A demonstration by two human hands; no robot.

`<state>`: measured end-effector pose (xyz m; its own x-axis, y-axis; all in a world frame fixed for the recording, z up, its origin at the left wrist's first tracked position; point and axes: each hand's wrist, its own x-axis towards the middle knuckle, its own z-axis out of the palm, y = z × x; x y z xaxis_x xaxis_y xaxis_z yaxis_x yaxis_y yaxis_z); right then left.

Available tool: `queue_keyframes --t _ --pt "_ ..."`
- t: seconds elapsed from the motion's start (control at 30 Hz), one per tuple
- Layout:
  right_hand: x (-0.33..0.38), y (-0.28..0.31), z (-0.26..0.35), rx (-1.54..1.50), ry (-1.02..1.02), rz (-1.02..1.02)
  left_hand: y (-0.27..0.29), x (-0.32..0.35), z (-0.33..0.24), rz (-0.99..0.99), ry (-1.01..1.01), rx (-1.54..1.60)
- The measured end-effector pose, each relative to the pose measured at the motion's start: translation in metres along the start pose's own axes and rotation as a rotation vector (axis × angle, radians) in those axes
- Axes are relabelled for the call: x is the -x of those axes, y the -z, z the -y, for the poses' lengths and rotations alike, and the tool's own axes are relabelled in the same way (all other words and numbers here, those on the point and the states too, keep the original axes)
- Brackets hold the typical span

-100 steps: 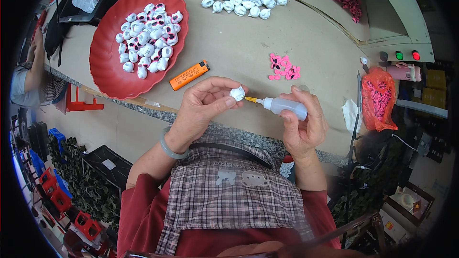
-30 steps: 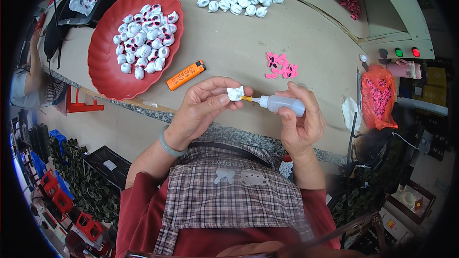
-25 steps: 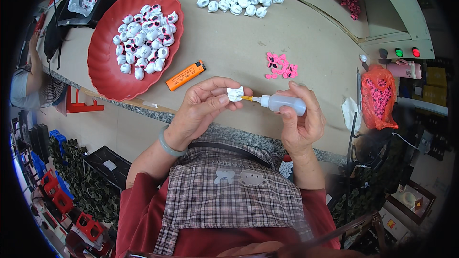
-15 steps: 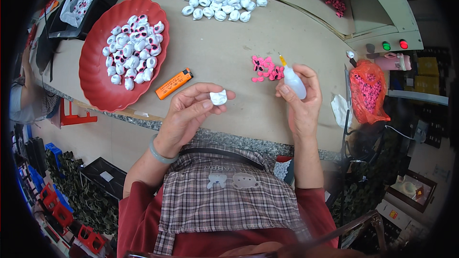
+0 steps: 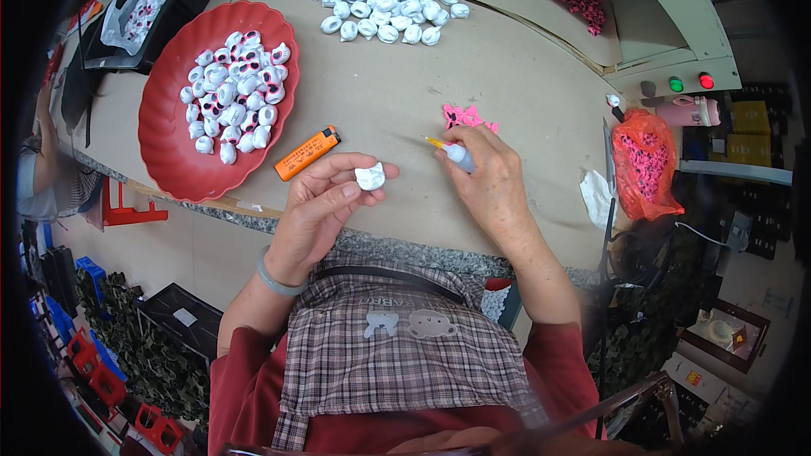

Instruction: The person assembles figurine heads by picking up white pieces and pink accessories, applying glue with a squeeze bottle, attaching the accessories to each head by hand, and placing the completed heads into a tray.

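Between the thumb and fingers of my left hand (image 5: 325,203) sits a small white molded piece (image 5: 370,176), held over the table. My right hand (image 5: 490,173) is wrapped round a small squeeze bottle (image 5: 459,156) with a yellow needle tip, tilted so the tip points left toward the white piece, with a gap between them. Just beyond that hand lies a little pile of pink pieces (image 5: 465,116), partly covered by my fingers. An orange lighter-shaped object (image 5: 307,154) rests on the table beside my left hand.
A red scalloped tray (image 5: 169,165) at left holds white pieces with pink and black parts. Many plain white pieces (image 5: 380,8) lie at the back. To the right are a red plastic bag (image 5: 646,160) of pink pieces, a white packet (image 5: 598,198) and a machine housing (image 5: 676,76) with lights.
My right hand has moved left and turned over, swinging the bottle from upright to pointing left. My left hand has shifted slightly left with the white piece.
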<state>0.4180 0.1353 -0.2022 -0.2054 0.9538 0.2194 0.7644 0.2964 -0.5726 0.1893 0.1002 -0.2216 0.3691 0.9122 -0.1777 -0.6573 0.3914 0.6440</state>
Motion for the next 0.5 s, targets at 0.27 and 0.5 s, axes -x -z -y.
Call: queue_keyframes --t 0.27,0.5 --pt "-0.002 0.011 -0.001 -0.14 -0.017 0.011 -0.001 0.002 0.0 0.008 0.0 -0.04" --pt "0.013 0.02 0.006 -1.037 -0.334 0.232 -0.018 -0.002 0.002 -0.019 0.011 -0.227"
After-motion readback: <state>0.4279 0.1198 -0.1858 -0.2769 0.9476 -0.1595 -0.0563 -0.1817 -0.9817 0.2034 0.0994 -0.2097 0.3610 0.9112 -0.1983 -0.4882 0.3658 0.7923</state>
